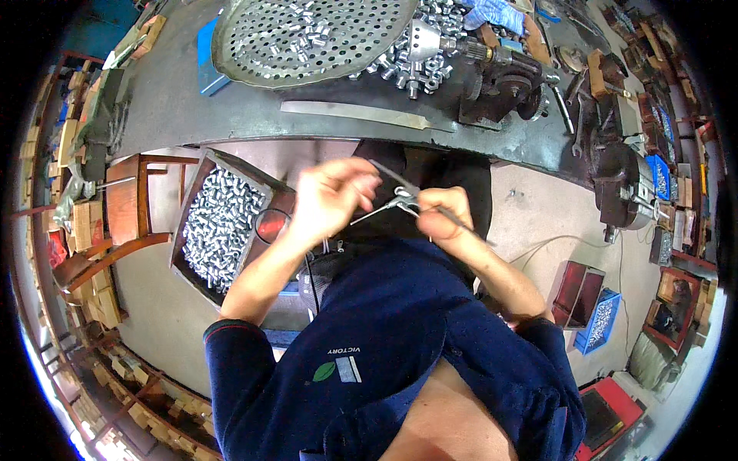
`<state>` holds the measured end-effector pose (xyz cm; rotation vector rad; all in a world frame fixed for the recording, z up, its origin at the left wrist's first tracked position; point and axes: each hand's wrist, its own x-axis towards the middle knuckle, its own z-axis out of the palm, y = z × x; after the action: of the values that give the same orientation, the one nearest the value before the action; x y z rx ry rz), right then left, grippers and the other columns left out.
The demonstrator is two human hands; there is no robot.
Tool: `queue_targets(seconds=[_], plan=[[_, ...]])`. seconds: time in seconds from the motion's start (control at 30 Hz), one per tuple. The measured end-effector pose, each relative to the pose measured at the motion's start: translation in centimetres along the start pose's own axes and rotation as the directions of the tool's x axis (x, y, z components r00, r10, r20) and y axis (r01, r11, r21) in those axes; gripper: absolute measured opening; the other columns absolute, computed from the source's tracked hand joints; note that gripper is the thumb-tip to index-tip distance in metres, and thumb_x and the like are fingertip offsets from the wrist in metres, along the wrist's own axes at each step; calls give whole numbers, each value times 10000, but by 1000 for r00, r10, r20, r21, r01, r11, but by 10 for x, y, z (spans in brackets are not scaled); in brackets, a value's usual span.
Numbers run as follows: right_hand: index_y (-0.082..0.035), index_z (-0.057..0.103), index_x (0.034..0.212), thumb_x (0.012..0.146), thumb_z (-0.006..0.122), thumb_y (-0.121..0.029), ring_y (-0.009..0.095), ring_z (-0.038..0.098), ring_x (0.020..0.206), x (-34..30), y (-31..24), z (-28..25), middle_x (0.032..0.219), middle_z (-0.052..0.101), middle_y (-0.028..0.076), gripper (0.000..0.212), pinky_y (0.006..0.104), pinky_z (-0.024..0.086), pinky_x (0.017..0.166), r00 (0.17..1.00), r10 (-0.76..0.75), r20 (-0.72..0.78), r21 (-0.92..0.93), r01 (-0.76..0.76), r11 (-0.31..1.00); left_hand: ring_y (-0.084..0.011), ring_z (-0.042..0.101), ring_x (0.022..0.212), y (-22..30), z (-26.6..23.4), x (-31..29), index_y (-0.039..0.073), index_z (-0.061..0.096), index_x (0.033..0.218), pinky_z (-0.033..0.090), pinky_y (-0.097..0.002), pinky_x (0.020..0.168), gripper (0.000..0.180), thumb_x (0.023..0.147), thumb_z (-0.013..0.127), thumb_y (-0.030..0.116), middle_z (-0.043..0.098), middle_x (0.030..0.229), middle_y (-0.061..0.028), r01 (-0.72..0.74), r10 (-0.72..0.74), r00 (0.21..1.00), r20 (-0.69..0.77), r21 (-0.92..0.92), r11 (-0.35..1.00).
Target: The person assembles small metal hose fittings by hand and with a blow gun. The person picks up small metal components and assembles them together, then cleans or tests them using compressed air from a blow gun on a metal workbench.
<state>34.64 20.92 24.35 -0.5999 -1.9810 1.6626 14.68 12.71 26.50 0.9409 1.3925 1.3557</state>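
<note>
My right hand is closed round a long, narrow dark bar that looks like a file. One end of the bar slants up to the left; its other end comes out behind the hand. Beside the right fingers is a small shiny metal fitting, and a thin rod reaches from it toward the lower left. My left hand hovers just left of the bar with fingers partly curled and blurred. Whether it touches the bar or holds anything small cannot be made out.
Left of my lap stands a box full of small metal fittings. On the bench ahead lie a perforated tray, a pile of fittings, a flat metal strip and a geared device. A vise juts out at right.
</note>
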Motion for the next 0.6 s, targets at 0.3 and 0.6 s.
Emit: queue_targets(seconds=[0.3,0.6], plan=[[-38,543,602,584,619,-140,379,570,613,-11,139,-7,629,572,183,128,445,465,561,997,77,-28,-673,-75,736,-102,580,622,-60,-16,2,-35,594,880,480,-242,564,77,829,565,14,602,680,-57,205,-229,967,111,199,958],[-3,518,586,635,535,-168,312,499,502,1,128,-11,543,473,186,174,356,387,487,957,240,-164,-277,-278,920,-217,615,650,-122,3,3,23,621,871,468,-354,628,137,777,598,120,603,673,-144,-64,-108,979,173,760,646]])
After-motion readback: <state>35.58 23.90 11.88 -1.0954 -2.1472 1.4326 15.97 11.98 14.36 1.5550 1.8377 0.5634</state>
